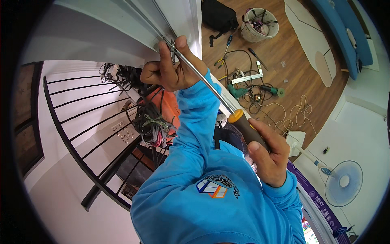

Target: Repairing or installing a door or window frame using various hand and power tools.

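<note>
My right hand (270, 152) is wrapped round the handle of a long screwdriver (245, 126), which is dark with a yellow collar. Its bright metal shaft runs up and left to my left hand (176, 67). There, my left thumb and forefinger pinch a small metal fitting (172, 47) at the shaft's end. The exact kind of fitting and the tip's seat in it are too small to tell. Both lie against a grey-white metal frame (122, 24) with a narrow groove along it.
A black railing (73, 140) with bundled cables (148, 122) and an orange object (172, 107) is at left. On the wooden floor at right are a white bucket (252, 34) of tools, a black bag (219, 18), pliers (221, 61) and green power tools (272, 89). A fan (343, 183) stands lower right.
</note>
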`<state>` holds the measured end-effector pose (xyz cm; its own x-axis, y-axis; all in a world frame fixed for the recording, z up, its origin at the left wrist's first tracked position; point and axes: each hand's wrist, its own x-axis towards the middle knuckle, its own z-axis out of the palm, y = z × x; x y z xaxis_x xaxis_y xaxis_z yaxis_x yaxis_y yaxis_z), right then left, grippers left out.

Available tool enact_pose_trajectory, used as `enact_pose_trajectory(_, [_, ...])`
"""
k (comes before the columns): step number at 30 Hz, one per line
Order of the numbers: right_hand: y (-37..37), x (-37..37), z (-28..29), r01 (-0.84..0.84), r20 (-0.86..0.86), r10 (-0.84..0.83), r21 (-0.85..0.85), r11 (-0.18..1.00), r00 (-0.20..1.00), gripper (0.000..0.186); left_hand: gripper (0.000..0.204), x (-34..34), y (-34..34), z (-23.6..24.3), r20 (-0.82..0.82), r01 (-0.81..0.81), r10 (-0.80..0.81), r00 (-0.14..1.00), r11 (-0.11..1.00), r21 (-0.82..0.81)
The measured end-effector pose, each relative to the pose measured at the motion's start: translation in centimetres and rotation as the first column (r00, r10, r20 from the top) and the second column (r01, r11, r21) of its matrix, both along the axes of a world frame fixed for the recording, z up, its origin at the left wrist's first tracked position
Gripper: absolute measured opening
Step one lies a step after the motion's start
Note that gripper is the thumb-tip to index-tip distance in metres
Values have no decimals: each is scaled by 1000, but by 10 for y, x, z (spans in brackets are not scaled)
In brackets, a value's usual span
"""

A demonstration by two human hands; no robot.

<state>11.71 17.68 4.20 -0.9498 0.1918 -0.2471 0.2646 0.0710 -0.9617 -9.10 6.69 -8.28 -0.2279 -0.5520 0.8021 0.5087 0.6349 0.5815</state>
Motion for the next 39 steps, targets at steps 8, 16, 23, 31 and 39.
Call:
enact_pose_trajectory(8, [6,-8,-9,-87,-176,122,197,977,977,40,35,-4,4,-5,-14,-12,13,1000,999,50])
enact_pose_trajectory(16, [9,-8,-13,-88,-174,121,184,979,977,39,34,-2,6,0,16,20,-21,1000,997,80])
enact_pose_trajectory(23, [12,-10,-14,-110,-202,151,199,974,968,39,35,-2,8,5,-15,72,-71,997,987,146])
enact_pose_trajectory(31, [9,-14,-3,-81,-195,132,251,965,972,38,32,2,17,10,72,53,-68,995,982,183])
enact_pose_trajectory(39, [0,-21,1,-54,-196,110,270,961,974,38,32,-4,10,2,40,76,-82,996,987,139])
